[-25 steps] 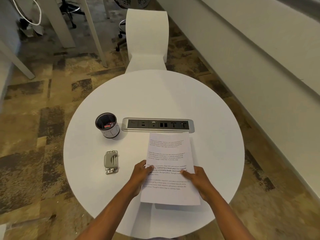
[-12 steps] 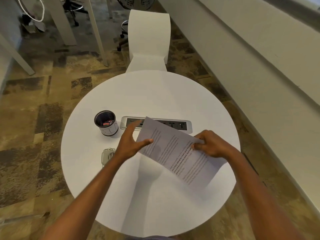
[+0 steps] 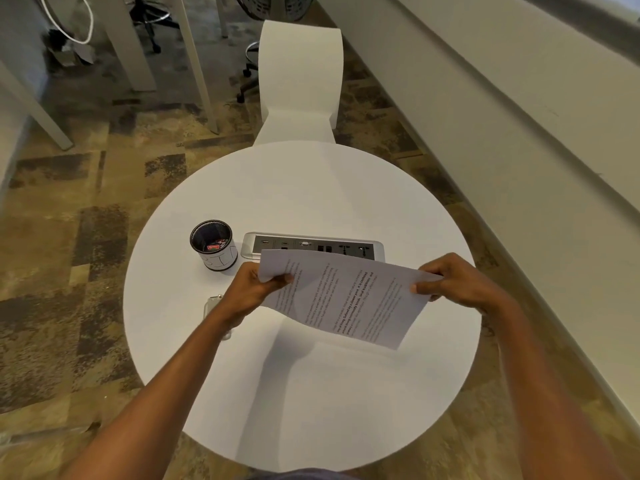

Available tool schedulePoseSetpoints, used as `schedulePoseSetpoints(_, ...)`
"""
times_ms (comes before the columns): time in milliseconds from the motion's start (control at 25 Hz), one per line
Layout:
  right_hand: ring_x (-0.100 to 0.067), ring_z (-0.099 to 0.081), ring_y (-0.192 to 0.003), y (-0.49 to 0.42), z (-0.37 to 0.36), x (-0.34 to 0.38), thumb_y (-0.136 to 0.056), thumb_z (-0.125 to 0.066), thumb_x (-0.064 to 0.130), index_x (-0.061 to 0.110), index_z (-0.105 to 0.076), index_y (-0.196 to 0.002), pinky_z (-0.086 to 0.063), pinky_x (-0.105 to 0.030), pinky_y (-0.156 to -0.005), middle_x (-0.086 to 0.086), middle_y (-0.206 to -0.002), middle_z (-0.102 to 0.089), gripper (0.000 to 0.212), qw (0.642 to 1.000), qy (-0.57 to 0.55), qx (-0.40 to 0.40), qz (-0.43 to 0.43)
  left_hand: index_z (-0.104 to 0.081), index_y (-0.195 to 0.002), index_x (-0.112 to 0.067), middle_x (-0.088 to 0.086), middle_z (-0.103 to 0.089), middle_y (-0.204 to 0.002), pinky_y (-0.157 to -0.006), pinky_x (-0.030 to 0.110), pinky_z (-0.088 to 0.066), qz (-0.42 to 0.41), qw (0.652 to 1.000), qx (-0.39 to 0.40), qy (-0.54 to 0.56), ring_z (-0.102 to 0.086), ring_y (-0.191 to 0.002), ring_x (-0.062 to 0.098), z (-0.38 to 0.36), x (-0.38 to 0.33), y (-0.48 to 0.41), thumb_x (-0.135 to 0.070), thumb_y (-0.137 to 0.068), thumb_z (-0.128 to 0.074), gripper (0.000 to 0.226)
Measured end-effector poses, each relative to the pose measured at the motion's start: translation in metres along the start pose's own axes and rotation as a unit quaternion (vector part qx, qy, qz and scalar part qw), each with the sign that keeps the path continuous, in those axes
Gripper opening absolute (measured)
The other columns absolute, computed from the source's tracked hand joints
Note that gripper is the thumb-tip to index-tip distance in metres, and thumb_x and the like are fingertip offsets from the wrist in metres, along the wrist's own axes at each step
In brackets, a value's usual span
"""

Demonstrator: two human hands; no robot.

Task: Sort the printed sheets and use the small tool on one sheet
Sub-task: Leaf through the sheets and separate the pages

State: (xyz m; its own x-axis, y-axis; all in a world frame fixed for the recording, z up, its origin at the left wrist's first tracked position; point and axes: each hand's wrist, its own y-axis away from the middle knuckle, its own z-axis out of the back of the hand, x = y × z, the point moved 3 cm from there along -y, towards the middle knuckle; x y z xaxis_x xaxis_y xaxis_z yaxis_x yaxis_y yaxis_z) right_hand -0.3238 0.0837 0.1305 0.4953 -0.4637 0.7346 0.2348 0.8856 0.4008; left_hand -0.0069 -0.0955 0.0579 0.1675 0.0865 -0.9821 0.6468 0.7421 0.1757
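Both hands' fingers (image 3: 284, 279) pinch the printed sheets (image 3: 341, 297) — lifted off the table (image 3: 311, 188).

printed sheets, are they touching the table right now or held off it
Apart. The head view shows the left hand and right hand holding the printed sheets up, their shadow cast on the table below.

I see both my forearms bare to the frame edge, no sleeves, and my hands, left (image 3: 250, 293) and right (image 3: 457, 282), without rings or watch.
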Motion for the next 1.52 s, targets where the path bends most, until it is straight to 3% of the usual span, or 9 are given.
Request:
schedulePoseSetpoints(200, -0.019, -0.071, -0.103, 0.009, -0.053, -0.036, -0.076, -0.079, 0.009, 0.017, -0.070, -0.114, -0.060, -0.031, -0.082, -0.001, -0.108, -0.076, 0.040, 0.969, -0.244, 0.018, -0.014, -0.075, -0.098, -0.033, -0.006, -0.076, -0.102, -0.078, 0.030, -0.059, 0.001, 0.999, -0.020, 0.046, -0.071, -0.092, 0.013, 0.006, 0.015, 0.004, -0.033, -0.075, -0.077, 0.023)
schedulePoseSetpoints(280, -0.014, -0.071, -0.099, 0.005, -0.078, -0.040, -0.077, -0.079, 0.011, 0.029, -0.066, -0.112, -0.061, -0.031, -0.080, 0.004, -0.103, -0.075, 0.041, 0.971, -0.240, -0.013, -0.010, -0.073, -0.100, -0.034, -0.003, -0.076, -0.103, -0.077, 0.034, -0.060, 0.019, 1.000, 0.013, -0.004, -0.072, -0.095, 0.019, 0.009, 0.025, 0.004, -0.038, -0.073, -0.079, 0.028)
schedulePoseSetpoints(440, -0.015, -0.068, -0.097, -0.008, -0.089, -0.045, -0.084, -0.073, 0.015, 0.037, -0.063, -0.104, -0.058, -0.023, -0.072, 0.007, -0.102, -0.070, 0.032, 0.983, -0.170, -0.071, -0.005, -0.067, -0.107, -0.020, 0.008, -0.073, -0.106, -0.087, 0.046, -0.057, 0.013, 0.997, 0.009, -0.078, -0.069, -0.099, 0.025, 0.015, 0.042, 0.002, -0.008, -0.079, -0.076, 0.032)
schedulePoseSetpoints(560, -0.015, -0.068, -0.097, -0.014, -0.081, -0.046, -0.084, -0.073, 0.014, 0.034, -0.062, -0.113, -0.059, -0.024, -0.074, 0.005, -0.104, -0.069, 0.037, 0.980, -0.174, -0.100, 0.009, -0.073, -0.098, -0.034, -0.010, -0.077, -0.098, -0.083, 0.028, -0.056, -0.018, 0.997, -0.019, -0.077, -0.071, -0.094, 0.010, 0.014, 0.034, -0.001, -0.007, -0.080, -0.075, 0.032)
schedulePoseSetpoints(680, -0.012, -0.069, -0.095, -0.019, -0.076, -0.052, -0.081, -0.076, 0.014, 0.043, -0.065, -0.106, -0.059, -0.022, -0.072, 0.012, -0.102, -0.071, 0.040, 0.974, -0.192, -0.114, 0.016, -0.076, -0.099, -0.027, -0.009, -0.077, -0.098, -0.076, 0.019, -0.055, -0.030, 0.996, -0.003, -0.090, -0.072, -0.091, 0.008, 0.017, 0.036, -0.004, -0.011, -0.081, -0.075, 0.024)
schedulePoseSetpoints(880, -0.026, -0.065, -0.109, -0.027, -0.106, -0.080, -0.083, -0.075, 0.013, 0.009, -0.061, -0.128, -0.055, -0.040, -0.094, -0.010, -0.120, -0.068, 0.047, 0.990, -0.123, -0.039, -0.055, -0.069, -0.108, -0.029, -0.003, -0.073, -0.108, -0.091, 0.037, -0.055, 0.033, 0.994, -0.023, -0.098, -0.069, -0.101, 0.015, 0.021, 0.061, 0.009, -0.013, -0.080, -0.075, 0.033)
schedulePoseSetpoints(1080, -0.021, -0.069, -0.103, -0.032, -0.094, -0.083, -0.085, -0.074, 0.021, 0.010, -0.067, -0.120, -0.056, -0.038, -0.091, -0.007, -0.113, -0.072, 0.037, 0.984, -0.139, -0.101, -0.049, -0.073, -0.092, -0.048, -0.020, -0.075, -0.098, -0.087, 0.028, -0.055, 0.040, 0.995, -0.042, -0.087, -0.069, -0.099, 0.008, 0.025, 0.059, 0.003, -0.017, -0.080, -0.075, 0.033)
schedulePoseSetpoints(1320, -0.026, -0.063, -0.112, -0.028, -0.107, -0.095, -0.086, -0.072, 0.009, 0.010, -0.061, -0.128, -0.050, -0.034, -0.097, -0.009, -0.124, -0.067, 0.044, 0.990, -0.122, -0.037, -0.053, -0.070, -0.108, -0.029, -0.007, -0.073, -0.107, -0.093, 0.041, -0.054, 0.061, 0.989, -0.025, -0.134, -0.068, -0.103, 0.017, 0.023, 0.071, 0.011, -0.017, -0.078, -0.078, 0.034)
schedulePoseSetpoints(1520, -0.004, -0.072, -0.093, -0.021, -0.082, -0.065, -0.087, -0.071, 0.015, 0.034, -0.074, -0.100, -0.057, -0.022, -0.086, 0.014, -0.098, -0.076, 0.023, 0.978, -0.175, -0.115, -0.017, -0.070, -0.103, -0.031, -0.016, -0.075, -0.097, -0.082, 0.026, -0.058, 0.066, 0.994, -0.053, -0.062, -0.071, -0.096, 0.011, 0.024, 0.057, 0.011, -0.022, -0.074, -0.080, 0.032)
